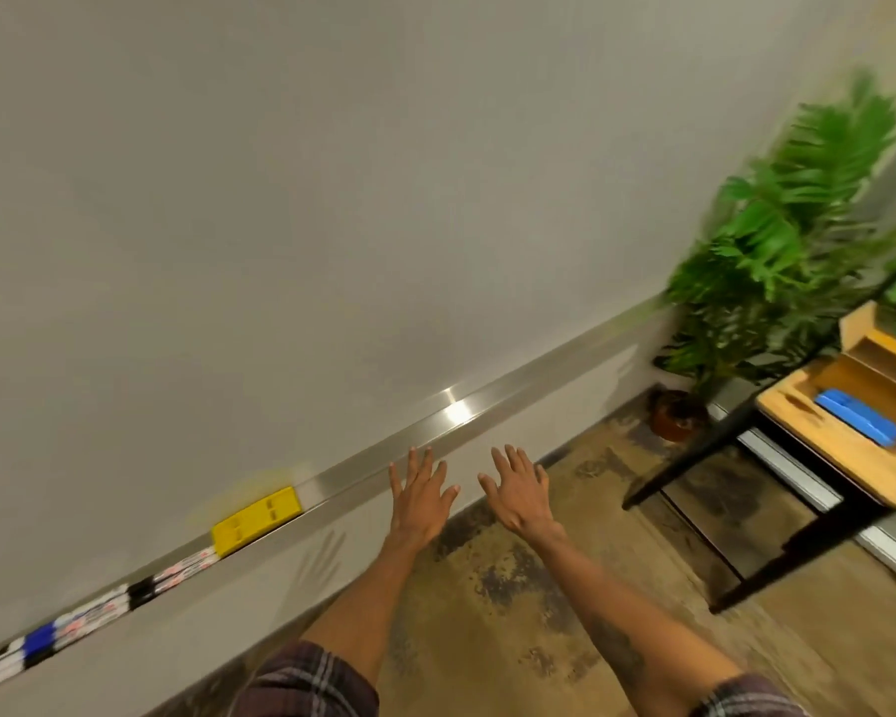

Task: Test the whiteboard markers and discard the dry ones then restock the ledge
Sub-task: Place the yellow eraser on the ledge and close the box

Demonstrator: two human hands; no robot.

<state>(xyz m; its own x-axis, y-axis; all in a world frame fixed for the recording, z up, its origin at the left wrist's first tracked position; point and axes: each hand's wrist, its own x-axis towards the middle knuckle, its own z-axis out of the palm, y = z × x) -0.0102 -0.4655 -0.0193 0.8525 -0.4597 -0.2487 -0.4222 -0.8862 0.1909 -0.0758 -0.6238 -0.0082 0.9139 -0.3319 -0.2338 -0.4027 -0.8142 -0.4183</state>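
Along the metal ledge (pixel 487 393) under the whiteboard (pixel 332 199), seen from the head camera: a row of whiteboard markers (pixel 99 610) lying end to end at the ledge's left end, white barrels with black caps and one blue cap (pixel 40 639), print on them too blurred to read. Just right of the markers, a yellow block (pixel 257 520) sitting on the ledge, touching the board behind it. Right of the block, bare metal with a bright glare spot, running up to the board's right corner.

Below the ledge's middle stretch, left hand (pixel 420 496) stretched forward, palm down, fingers spread wide and grasping nothing, fingertips reaching the ledge's front edge; contact hard to judge. Just beside it, right hand (pixel 518 491) likewise flat and splayed, empty, hovering over the floor (pixel 487 587) apart from the ledge. Plaid sleeves (pixel 306 683) pushed up on both forearms.

Past the board's right corner, a potted plant (pixel 787 235) on the floor, leaves blurred. Near the picture's right edge, a black-framed table (pixel 694 468) carrying a wooden tray (pixel 828 447), and on the tray's near part a blue eraser (pixel 857 416). Mottled brown floor below both arms.
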